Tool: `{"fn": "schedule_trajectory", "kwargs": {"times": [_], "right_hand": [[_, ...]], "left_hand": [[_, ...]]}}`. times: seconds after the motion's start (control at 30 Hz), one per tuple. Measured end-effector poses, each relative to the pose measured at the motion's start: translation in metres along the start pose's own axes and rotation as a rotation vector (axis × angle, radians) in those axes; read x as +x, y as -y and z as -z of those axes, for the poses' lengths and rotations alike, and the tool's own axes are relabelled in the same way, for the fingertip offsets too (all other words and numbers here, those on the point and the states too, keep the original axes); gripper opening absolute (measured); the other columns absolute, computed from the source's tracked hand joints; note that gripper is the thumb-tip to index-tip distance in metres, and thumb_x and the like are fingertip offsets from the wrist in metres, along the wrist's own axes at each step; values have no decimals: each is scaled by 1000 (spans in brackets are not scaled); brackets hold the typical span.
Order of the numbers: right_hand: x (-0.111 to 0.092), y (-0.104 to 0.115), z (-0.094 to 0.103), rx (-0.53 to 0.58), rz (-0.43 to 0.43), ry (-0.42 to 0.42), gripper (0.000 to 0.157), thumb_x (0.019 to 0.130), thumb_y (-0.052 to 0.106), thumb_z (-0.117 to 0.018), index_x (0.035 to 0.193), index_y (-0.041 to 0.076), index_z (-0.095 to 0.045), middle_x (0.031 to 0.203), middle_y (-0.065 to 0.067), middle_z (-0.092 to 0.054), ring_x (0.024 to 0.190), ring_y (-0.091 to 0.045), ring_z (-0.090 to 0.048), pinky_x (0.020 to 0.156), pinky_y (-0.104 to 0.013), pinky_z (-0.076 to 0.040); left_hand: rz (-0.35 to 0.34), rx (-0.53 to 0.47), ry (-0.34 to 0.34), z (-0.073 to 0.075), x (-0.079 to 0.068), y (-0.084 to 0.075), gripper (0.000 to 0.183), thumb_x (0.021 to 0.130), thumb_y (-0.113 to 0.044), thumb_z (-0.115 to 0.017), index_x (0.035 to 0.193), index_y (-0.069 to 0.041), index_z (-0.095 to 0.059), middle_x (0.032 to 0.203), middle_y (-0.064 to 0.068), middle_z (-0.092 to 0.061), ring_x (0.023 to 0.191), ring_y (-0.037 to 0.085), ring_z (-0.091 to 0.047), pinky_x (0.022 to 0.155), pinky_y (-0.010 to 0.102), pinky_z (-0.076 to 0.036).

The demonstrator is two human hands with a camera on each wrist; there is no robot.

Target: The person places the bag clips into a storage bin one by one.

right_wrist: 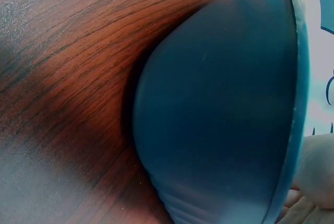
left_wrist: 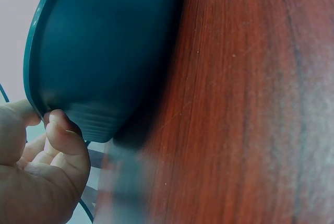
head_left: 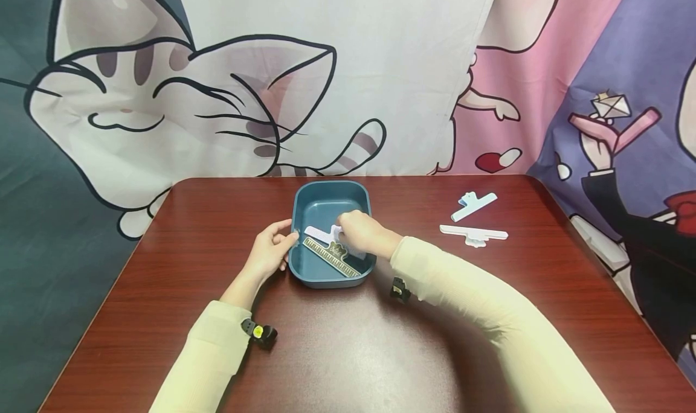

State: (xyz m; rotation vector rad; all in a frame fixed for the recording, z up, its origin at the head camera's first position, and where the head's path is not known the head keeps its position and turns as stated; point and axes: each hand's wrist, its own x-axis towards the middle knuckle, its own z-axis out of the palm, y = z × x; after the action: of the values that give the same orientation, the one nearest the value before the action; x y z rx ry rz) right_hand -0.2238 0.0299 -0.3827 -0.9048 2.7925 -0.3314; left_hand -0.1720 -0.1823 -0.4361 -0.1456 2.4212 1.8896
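Note:
My left hand (head_left: 270,248) pinches the left rim of a blue-teal plastic bin (head_left: 330,282), thumb on the inside; the left wrist view shows these fingers (left_wrist: 67,140) at the rim. My right hand (head_left: 363,232) reaches over the bin's right side, its curled fingers pinching the handle of a whitish-lavender bulldog clip (head_left: 318,234). That clip is partly hidden behind the hand. Below it in the bin, a dark clip with gold ruler-like markings (head_left: 331,257) lies slanted. In the right wrist view the bin's wall (right_wrist: 219,98) covers most of the right hand (right_wrist: 317,172).
On the right of the brown wooden table (head_left: 304,352) lie a pale blue-white clip (head_left: 474,206) and, nearer, a white clip (head_left: 473,232). Behind the table hangs a cloth with cartoon figures (head_left: 413,69).

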Motion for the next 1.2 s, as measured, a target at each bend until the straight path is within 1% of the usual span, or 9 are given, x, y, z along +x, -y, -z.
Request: {"fn": "schedule_trajectory", "kwargs": {"times": [0.03,0.07,0.13,0.23,0.37,0.57,0.7,0.93,1.2], "right_hand": [[0,0,1,6,3,-3,18,91,11,-58,103,2,-67,95,-12,-69,77,-16,-62,70,-31,-55],[-1,0,1,10,9,-11,19,91,12,-58,104,2,-67,96,-12,-69,79,-17,-63,72,-31,-56],[-1,-1,2,24,21,-25,21,91,12,-58,107,1,-67,100,-12,-69,85,-18,-64,76,-32,-56],[-2,-3,3,37,37,-52,27,90,14,-58,112,0,-65,107,-14,-68,98,-23,-65,85,-36,-54],[-4,-5,5,48,46,-75,32,91,18,-58,118,1,-62,115,-14,-65,111,-26,-61,95,-39,-50],[-10,-9,6,58,79,-119,35,91,22,-59,121,4,-61,124,-12,-60,119,-23,-56,99,-39,-47],[-12,-14,5,47,89,-153,37,91,25,-59,122,6,-61,131,-13,-55,126,-25,-50,105,-39,-43],[-14,-22,6,40,114,-201,37,90,27,-60,121,6,-62,133,-15,-54,127,-27,-49,107,-40,-41],[-17,-28,5,48,94,-196,39,90,30,-59,123,8,-62,137,-15,-51,129,-28,-47,108,-41,-40]], "left_hand": [[-1,-1,0,0,0,0,47,93,-16,-60,136,-4,-45,58,-2,-48,40,8,-44,38,20,-42],[4,-2,4,0,-2,-3,47,93,-15,-59,136,-3,-45,58,-1,-48,40,8,-44,38,20,-42],[11,-6,11,1,-2,-4,48,93,-15,-59,137,-2,-44,58,0,-48,40,9,-44,38,21,-42],[20,-5,17,1,-2,-4,50,93,-15,-59,138,-3,-43,59,0,-48,40,9,-44,38,21,-42],[11,-1,8,0,0,0,48,93,-16,-59,137,-4,-44,58,-1,-48,40,8,-44,38,21,-42],[6,-11,-1,0,0,0,47,93,-16,-59,136,-4,-45,59,1,-49,41,9,-44,37,21,-42],[5,-7,-1,0,0,0,46,93,-16,-59,136,-4,-46,59,2,-49,40,9,-44,37,21,-42],[0,2,1,0,1,1,46,93,-16,-59,136,-4,-46,58,0,-49,40,8,-44,37,21,-42],[9,7,0,0,1,1,47,93,-17,-59,136,-4,-45,58,2,-49,40,9,-45,37,22,-42]]}}
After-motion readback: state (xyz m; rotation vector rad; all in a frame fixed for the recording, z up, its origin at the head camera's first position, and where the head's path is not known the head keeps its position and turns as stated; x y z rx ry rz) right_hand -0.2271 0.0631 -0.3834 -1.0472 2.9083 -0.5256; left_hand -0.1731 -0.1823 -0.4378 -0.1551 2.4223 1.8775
